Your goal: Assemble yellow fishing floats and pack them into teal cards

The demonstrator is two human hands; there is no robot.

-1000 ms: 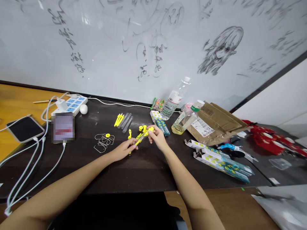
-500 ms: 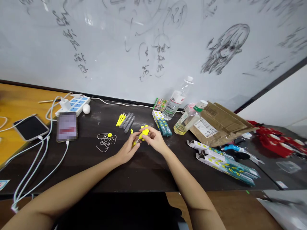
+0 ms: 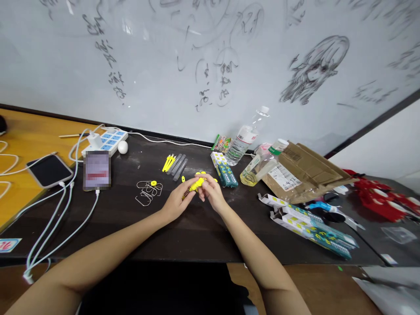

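My left hand [image 3: 178,197] is closed around the lower part of a slim yellow pen-like piece [image 3: 197,184], in front of the loose parts on the dark desk. The fingers of my right hand [image 3: 214,194] grip its rounded yellow upper end, and both hands partly hide it. Just left of the hands lies a small yellow bit [image 3: 183,179]. Beyond it are several clear tubes [image 3: 177,165] beside a bundle of yellow sticks [image 3: 169,163]. Bent metal wires [image 3: 147,193] lie farther left, with a yellow ring [image 3: 153,183] on them.
At the left are a power strip [image 3: 113,142], a phone [image 3: 97,170] and white cables. A teal-and-white box [image 3: 225,169], a water bottle [image 3: 241,142] and a bottle of yellow liquid [image 3: 260,166] stand behind right. Cardboard packaging [image 3: 305,168] and open boxes [image 3: 308,225] lie farther right.
My hands have drawn closer round the yellow piece, which has turned and shows less of its clear lower part. The whole view has shifted slightly.
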